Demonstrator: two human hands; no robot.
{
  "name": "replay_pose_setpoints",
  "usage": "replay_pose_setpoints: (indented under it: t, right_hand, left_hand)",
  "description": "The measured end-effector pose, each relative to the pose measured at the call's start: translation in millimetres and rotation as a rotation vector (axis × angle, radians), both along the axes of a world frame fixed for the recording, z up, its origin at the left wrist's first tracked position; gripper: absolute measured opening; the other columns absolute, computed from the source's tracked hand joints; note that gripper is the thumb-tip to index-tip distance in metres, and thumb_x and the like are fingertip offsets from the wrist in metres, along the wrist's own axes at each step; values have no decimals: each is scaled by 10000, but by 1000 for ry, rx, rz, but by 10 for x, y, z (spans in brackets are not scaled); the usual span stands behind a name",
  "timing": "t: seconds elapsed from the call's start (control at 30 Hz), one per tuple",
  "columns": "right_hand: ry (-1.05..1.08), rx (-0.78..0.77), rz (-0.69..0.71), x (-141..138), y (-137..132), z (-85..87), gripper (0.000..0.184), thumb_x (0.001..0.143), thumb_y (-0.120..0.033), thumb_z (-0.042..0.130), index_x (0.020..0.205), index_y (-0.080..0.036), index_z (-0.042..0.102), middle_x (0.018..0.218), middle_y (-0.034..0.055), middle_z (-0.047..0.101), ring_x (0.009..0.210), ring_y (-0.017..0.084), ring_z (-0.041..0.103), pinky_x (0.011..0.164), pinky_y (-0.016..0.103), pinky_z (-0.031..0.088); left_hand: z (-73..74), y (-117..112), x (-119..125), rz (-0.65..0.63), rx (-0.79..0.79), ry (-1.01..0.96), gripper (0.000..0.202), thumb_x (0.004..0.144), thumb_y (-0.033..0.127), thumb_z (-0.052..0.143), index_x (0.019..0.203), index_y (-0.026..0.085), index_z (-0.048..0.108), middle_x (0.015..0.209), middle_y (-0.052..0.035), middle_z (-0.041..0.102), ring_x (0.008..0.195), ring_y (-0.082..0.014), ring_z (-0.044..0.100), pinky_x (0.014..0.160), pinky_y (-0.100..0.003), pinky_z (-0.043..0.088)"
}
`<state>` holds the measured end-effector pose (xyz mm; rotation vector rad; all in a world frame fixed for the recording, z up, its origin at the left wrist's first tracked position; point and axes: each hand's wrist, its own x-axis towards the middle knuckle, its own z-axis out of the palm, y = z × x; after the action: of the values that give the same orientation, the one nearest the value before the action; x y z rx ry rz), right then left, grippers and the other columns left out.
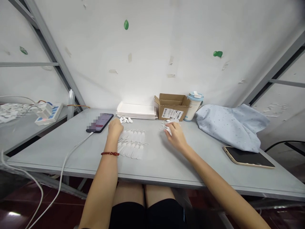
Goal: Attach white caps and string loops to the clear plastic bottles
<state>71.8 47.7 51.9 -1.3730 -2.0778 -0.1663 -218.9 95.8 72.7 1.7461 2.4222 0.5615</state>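
On the grey table (162, 162), two rows of white pads (132, 143) lie between the hands; the right hand (175, 135) pinches a white piece (168, 129) in its fingers (172, 126); the left hand (115, 128) curls beside the rows, its fingers hidden; a cardboard box (171, 106) stands before the white wall (119, 47); a power strip (49, 114) sits on a side table (19, 133).

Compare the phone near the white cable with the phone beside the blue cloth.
The left phone has a lit screen, the right phone a dark one. The left phone's edge is black, the right phone's gold. A white cable reaches the left phone, not the right phone. Both lie flat on the grey table.
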Motion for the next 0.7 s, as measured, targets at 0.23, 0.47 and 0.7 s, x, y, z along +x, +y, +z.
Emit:
replay_pose_setpoints:
  t: [0.23,0.47,0.7]
  right_hand:
    - [-112,-203,453,-774,-288,201,177,885,-203,487,1012,-156,600,964,102,628,941,206,556,788,327,378]
    - [-352,-297,636,-1656,-312,358,290,909,-237,408,1126,-186,593,919,100,630,860,221,593,738,336,420]
    - [-600,-332,699,-2054,-238,458,324,830,-136,439,1086,-201,627,1037,125,605,959,247,573,799,391,440]
  left_hand:
    - [362,-170,-26,-91,-52,-5,172,678,328,657,621,167,634,688,-96,650,762,-258,625,622,-286,419]
    - [431,-399,-305,-132,47,-121,262,636,396,657,508,173,605,451,9,470,539,-147,480,523,-251,327]
    - [377,-469,-387,-167,103,-257,234,629,385,642,570,159,645,505,6,543,579,-156,519,548,-248,359]
